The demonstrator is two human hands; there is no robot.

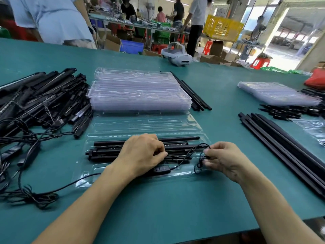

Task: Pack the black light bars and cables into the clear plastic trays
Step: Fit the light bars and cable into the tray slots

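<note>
An open clear plastic tray [140,124] lies on the green table in front of me. Its near half holds black light bars [105,148] lying side by side. A black cable [186,154] with an inline controller [161,169] runs across the tray's near edge. My left hand [142,152] presses down on the bars and pinches the cable near the tray's middle. My right hand [223,159] pinches a looped bunch of the same cable at the tray's right end. The cable's other end trails off left over the table.
A stack of empty clear trays [139,90] sits just behind the open one. A heap of light bars and tangled cables [40,103] fills the left. Long black rods [284,147] lie at right, another tray stack [277,93] beyond them. A white headset [177,55] rests far back.
</note>
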